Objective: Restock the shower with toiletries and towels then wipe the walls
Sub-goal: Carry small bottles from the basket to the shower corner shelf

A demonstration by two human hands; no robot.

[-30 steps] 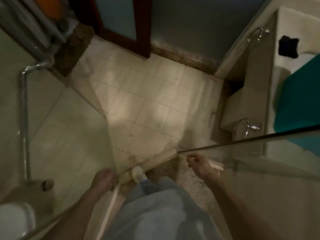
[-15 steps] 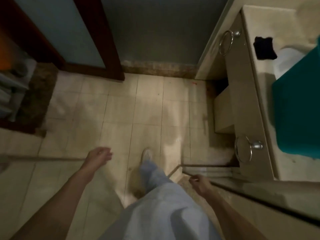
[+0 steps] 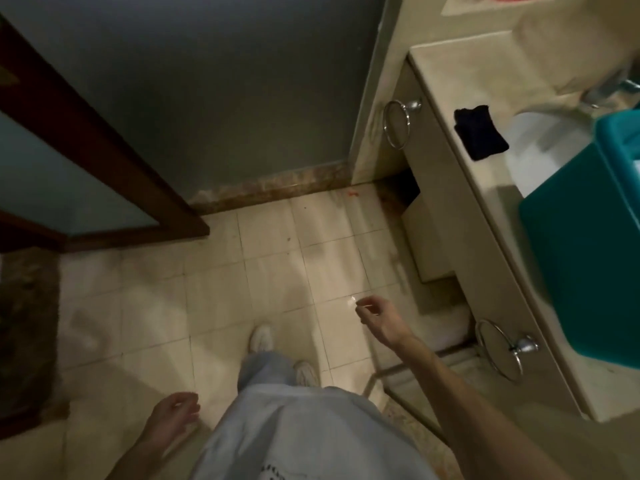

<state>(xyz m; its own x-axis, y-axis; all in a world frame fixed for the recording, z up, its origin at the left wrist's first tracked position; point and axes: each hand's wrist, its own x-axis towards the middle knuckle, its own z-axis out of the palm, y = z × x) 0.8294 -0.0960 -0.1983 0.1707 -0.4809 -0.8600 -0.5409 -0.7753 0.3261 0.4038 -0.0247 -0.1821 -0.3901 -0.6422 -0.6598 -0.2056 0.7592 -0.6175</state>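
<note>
No readable text; shirt [image 3: 294, 427] print too blurred.

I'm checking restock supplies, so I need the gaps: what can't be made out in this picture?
Head view:
Teal bin: contents hidden by its own wall, cut by the right edge.
Right hand: whether it pinches anything, too small, blurred.
Dark cloth on the counter: too dim to identify.

A basin [image 3: 581, 271] sits on the counter [image 3: 460, 109], right of the door [image 3: 69, 174].
</note>
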